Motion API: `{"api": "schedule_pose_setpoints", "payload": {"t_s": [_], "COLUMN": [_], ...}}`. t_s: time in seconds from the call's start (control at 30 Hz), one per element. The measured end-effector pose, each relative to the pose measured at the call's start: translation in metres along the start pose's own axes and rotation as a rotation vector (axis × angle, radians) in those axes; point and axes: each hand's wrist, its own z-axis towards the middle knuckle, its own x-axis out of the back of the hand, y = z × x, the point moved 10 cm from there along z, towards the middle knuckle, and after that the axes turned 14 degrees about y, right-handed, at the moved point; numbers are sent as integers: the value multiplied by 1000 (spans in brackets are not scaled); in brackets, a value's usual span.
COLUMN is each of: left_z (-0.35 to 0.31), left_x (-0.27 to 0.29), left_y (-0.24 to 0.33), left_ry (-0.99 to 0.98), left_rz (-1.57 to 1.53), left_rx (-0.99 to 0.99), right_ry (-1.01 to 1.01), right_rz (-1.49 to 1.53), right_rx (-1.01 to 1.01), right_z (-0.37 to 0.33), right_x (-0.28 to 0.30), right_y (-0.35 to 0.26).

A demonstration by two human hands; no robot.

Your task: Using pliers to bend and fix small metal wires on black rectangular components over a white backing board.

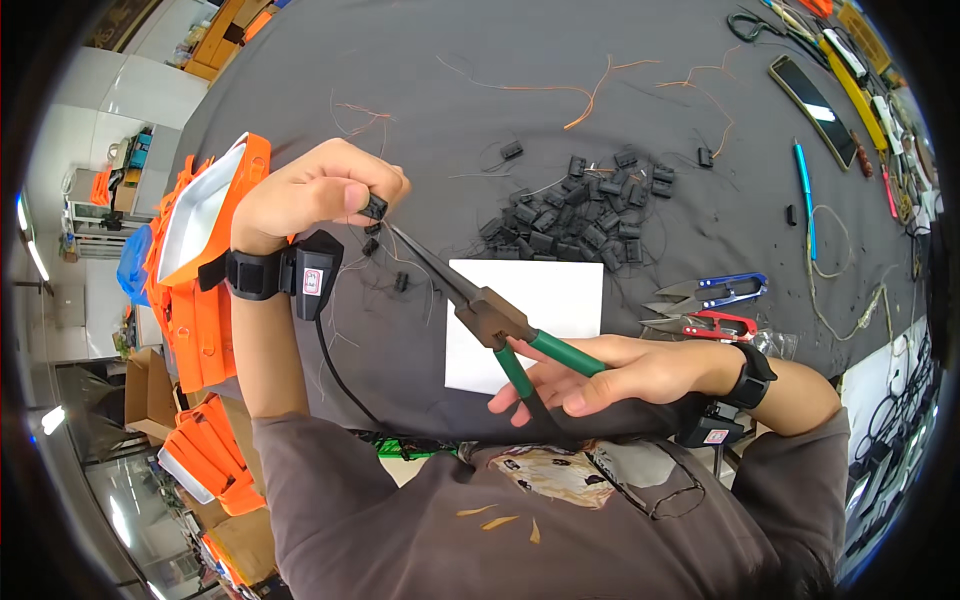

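Between thumb and fingers, my left hand pinches a small black block-shaped part with thin wires trailing from it. My right hand is wrapped round the green handles of long-nose pliers. The pliers point up and left, their tips close beside the held part; whether they grip a wire there I cannot tell. Just below my left hand lie two similar black parts. A heap of the same black parts sits mid-table, behind a white sheet that the pliers partly cover.
Orange bins stand at the left table edge. Blue-handled snips and red-handled snips lie right of the sheet. Farther right are a phone, a blue pen and cord. Loose copper wires lie at the back.
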Motion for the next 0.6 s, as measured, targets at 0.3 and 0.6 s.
{"api": "schedule_pose_setpoints", "payload": {"t_s": [0.3,0.6], "left_z": [6,19], "left_x": [-15,-32], "left_y": [2,13], "left_ry": [-135,-340], "left_rz": [-20,382], "left_rx": [-20,217], "right_ry": [9,42], "right_rz": [-18,90], "right_rx": [0,-15], "right_z": [-1,-1], "right_x": [3,4], "right_y": [0,-2]}}
